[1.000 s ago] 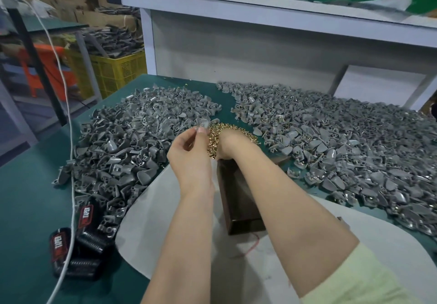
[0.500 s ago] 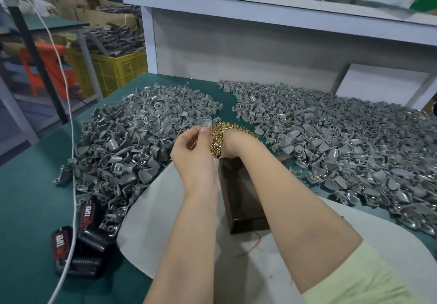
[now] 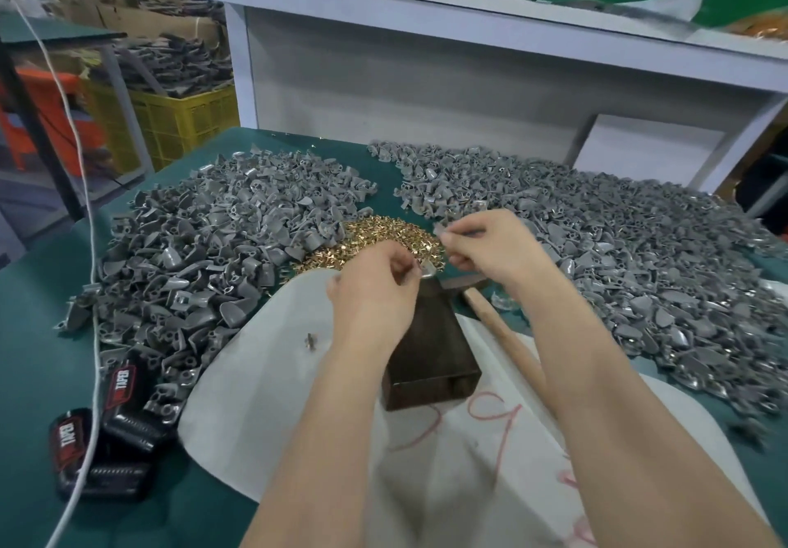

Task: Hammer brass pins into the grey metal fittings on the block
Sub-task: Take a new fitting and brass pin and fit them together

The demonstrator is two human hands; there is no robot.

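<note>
Head view: our left hand [image 3: 375, 287] and right hand [image 3: 490, 249] pinch small parts [image 3: 442, 230] over the dark rectangular block [image 3: 430, 351]; wooden-handled hammer [image 3: 503, 334] lies unused.

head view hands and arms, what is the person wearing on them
Nothing that shows. The left forearm and right forearm are bare to the frame edge, with no sleeve in view. The left hand and right hand are gloveless, and no ring, watch or wristband is visible.
</note>
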